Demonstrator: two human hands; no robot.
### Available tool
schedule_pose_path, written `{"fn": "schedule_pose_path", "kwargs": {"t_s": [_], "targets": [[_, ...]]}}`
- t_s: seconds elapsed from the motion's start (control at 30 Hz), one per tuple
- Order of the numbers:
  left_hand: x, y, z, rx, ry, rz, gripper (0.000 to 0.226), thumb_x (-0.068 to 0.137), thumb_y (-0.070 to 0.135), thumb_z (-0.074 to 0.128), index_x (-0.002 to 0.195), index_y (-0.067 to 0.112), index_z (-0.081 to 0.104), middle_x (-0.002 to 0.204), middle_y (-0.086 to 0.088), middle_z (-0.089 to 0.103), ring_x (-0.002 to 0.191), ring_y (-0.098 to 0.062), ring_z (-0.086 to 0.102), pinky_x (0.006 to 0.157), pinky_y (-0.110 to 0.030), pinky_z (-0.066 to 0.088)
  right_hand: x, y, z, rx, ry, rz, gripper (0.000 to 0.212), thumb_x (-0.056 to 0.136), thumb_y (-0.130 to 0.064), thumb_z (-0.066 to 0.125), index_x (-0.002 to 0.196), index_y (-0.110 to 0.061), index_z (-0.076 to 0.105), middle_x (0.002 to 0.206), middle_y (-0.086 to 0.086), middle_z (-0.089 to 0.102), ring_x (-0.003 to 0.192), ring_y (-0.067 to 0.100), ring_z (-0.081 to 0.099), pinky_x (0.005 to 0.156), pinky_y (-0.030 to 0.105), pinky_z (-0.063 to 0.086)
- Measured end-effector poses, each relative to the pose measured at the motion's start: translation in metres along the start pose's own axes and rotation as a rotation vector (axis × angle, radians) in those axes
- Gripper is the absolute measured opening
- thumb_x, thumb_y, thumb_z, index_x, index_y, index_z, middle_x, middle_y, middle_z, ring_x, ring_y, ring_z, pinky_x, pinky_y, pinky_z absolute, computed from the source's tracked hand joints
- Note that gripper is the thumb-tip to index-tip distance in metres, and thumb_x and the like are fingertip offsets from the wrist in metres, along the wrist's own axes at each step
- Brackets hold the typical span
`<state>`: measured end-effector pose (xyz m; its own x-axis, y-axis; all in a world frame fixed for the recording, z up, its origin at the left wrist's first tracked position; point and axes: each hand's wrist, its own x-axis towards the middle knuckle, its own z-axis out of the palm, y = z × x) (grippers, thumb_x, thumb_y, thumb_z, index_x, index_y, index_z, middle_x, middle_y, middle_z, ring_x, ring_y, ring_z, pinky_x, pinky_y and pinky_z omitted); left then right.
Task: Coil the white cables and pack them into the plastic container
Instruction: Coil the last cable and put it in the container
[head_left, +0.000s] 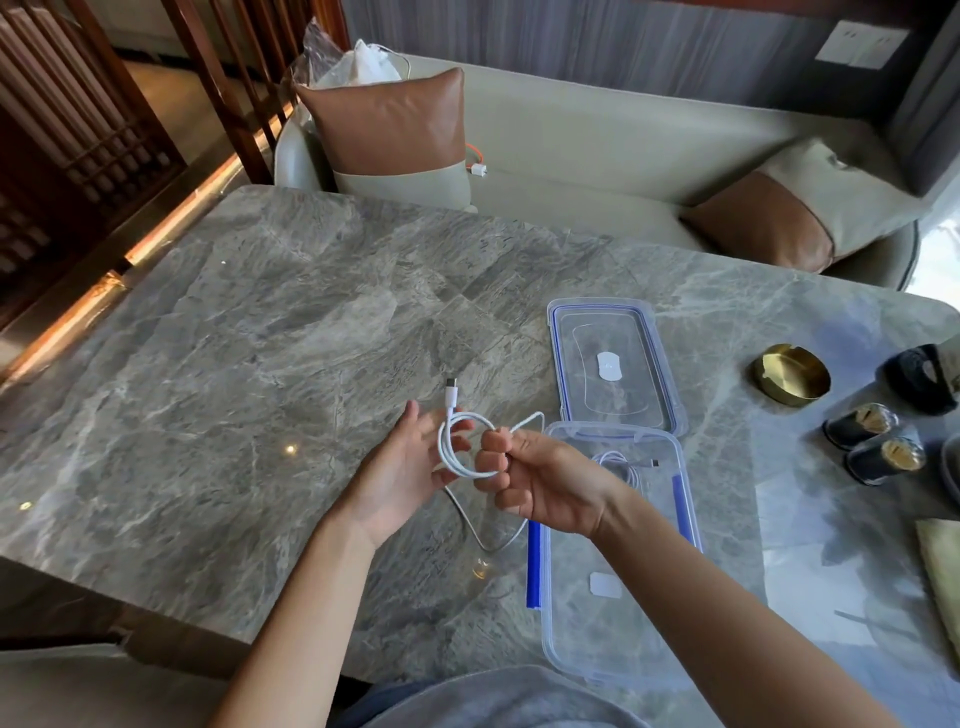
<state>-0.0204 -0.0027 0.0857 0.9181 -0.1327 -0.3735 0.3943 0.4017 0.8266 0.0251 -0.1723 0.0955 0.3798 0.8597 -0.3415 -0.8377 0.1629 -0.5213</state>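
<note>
The worktop (249, 332) is grey marble veined with white, the cable (457, 447) white, the clear container (618, 597) and lid (613, 358) trimmed in blue, the ashtray (790, 373) brassy gold, the cushion (389, 124) brown over cream.

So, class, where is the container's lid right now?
In the head view, the lid lies flat on the marble table, right of centre, just beyond the open plastic container and left of the brass ashtray.

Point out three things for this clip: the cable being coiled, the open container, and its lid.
white cable (457, 470): head view, on the lower arc of the loop between the hands.
plastic container (563, 660): head view, on the near left rim.
lid (556, 332): head view, on the left edge by the blue seal.
</note>
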Motion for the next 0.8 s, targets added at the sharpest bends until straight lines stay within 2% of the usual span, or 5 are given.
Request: {"fn": "schedule_pose_path", "kwargs": {"t_s": [0.17, 0.27, 0.47, 0.6, 0.8], "targets": [[0.004, -0.002, 0.031, 0.512, 0.061, 0.065, 0.096, 0.061, 0.055, 0.072, 0.131, -0.004, 0.043, 0.141, -0.03, 0.039, 0.13, -0.04, 0.041, 0.103, -0.04, 0.041, 0.002, 0.006, 0.009, -0.172, -0.087, 0.069, 0.015, 0.087, -0.028, 0.052, 0.078, -0.017, 0.054, 0.065, -0.006, 0.058, 0.055, 0.001, 0.051, 0.042, 0.009, 0.037], [0.013, 0.001, 0.032, 0.915, -0.115, 0.341, 0.038, 0.083, 0.03, 0.057, 0.111, 0.005, 0.062, 0.152, -0.009, 0.027, 0.139, -0.019, 0.029, 0.112, -0.041, 0.031, -0.004, 0.004, 0.006, -0.25, -0.072, 0.091, 0.024, 0.096, -0.023, 0.038, 0.078, -0.016, 0.053, 0.063, -0.007, 0.059, 0.052, 0.0, 0.051, 0.042, 0.009, 0.038], [0.03, 0.004, 0.0, 0.882, 0.141, 0.352, 0.023, 0.081, 0.006, 0.064, 0.075, 0.028, 0.067, 0.076, 0.014, 0.069, 0.075, 0.005, 0.062, 0.076, -0.02, 0.044, -0.009, -0.003, -0.001, -0.423, -0.003, 0.097, 0.024, 0.098, -0.021, 0.042, 0.082, -0.015, 0.059, 0.065, -0.007, 0.059, 0.053, 0.001, 0.051, 0.047, 0.009, 0.046], [0.019, 0.003, -0.032, 1.01, 0.333, 0.314, 0.007, 0.075, 0.023, 0.074, 0.072, 0.03, 0.072, 0.073, 0.012, 0.073, 0.075, -0.007, 0.067, 0.074, -0.029, 0.05, -0.01, -0.01, -0.012, -0.465, 0.143, 0.032, 0.023, 0.096, -0.02, 0.047, 0.08, -0.014, 0.062, 0.063, -0.006, 0.061, 0.05, 0.001, 0.052, 0.046, 0.01, 0.047], [-0.004, -0.001, -0.033, 0.789, 0.143, 0.179, 0.022, 0.083, 0.014, 0.066, 0.073, 0.032, 0.073, 0.067, 0.009, 0.072, 0.065, -0.002, 0.063, 0.069, -0.016, 0.05, -0.002, -0.008, -0.021, -0.475, 0.325, -0.07, 0.024, 0.096, -0.018, 0.047, 0.08, -0.011, 0.063, 0.062, -0.005, 0.063, 0.049, 0.002, 0.053, 0.046, 0.013, 0.048]]}}
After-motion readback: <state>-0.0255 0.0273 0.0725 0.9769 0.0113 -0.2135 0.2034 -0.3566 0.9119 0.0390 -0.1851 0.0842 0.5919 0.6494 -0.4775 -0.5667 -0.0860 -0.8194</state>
